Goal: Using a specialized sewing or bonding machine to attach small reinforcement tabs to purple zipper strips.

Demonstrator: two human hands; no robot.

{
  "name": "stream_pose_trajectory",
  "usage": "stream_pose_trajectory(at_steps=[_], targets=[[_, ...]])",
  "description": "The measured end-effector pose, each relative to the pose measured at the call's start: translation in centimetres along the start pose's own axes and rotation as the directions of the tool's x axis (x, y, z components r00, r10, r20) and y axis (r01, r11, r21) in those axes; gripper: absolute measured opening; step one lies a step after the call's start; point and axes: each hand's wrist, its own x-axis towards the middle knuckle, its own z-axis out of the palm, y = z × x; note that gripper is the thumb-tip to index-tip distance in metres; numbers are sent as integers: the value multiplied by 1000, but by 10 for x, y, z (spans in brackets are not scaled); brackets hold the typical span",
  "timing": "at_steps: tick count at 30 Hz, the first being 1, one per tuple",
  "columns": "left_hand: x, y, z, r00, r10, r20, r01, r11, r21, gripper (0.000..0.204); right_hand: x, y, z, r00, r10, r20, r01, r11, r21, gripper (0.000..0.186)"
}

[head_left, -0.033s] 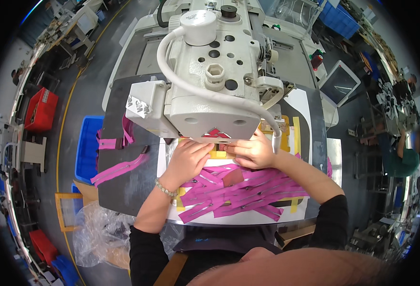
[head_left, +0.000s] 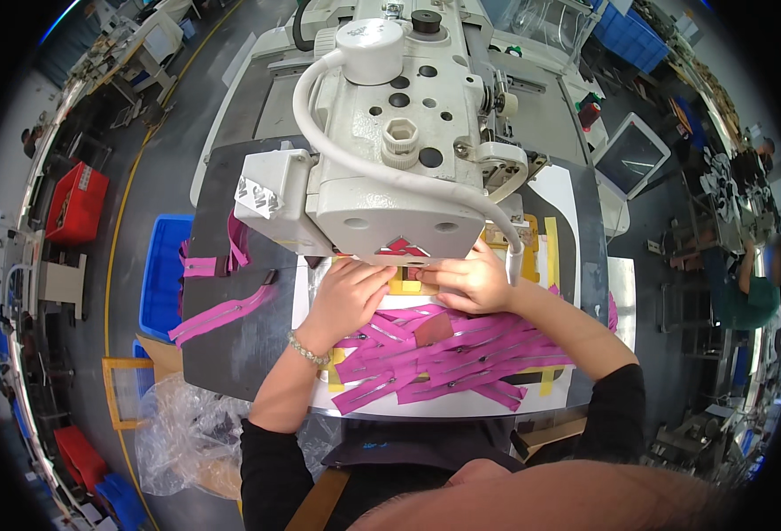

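The white sewing machine head (head_left: 395, 217) overhangs a yellow template (head_left: 405, 288) with a small dark red piece (head_left: 413, 273) in it. My left hand (head_left: 348, 296) is at the template's left side, fingers bent and pressed together, their tips partly hidden beneath the head. My right hand (head_left: 472, 281) is on the right side, fingers bent, fingertips at the red piece. What either hand grips is hidden. Just below both hands lies a pile of magenta zippers (head_left: 461, 354) with silver teeth on a white board (head_left: 552, 392).
Loose magenta zippers (head_left: 218, 317) lie on the dark tabletop (head_left: 213, 354) at left. A blue bin (head_left: 158, 292), red crate (head_left: 76, 202) and crumpled clear plastic (head_left: 173, 434) are left of the table. A tilted screen (head_left: 631, 155) stands at back right; a co-worker (head_left: 753, 292) is at far right.
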Motion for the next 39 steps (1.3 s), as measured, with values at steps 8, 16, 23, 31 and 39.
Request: stream_pose_trajectory(at_steps=[8,16,23,31,39], targets=[[6,3,-6,990,64,-122,-64,998,5,14,-29,-33,-5,938,319,-138,-297,941,159,20],[3,8,-6,995,26,-95,-30,999,-41,11,-67,-70,-41,939,322,124,-341,920,193,16],[4,8,-4,996,27,-86,-30,999,-42,11,-78,-91,-45,907,346,239,-368,928,56,30],[5,6,-5,982,26,-189,-37,998,-57,11,-85,-96,-29,956,239,169,-230,971,-71,27],[5,5,-5,980,33,-194,-46,997,-62,11,-78,-102,-27,939,302,164,-297,953,-57,27]])
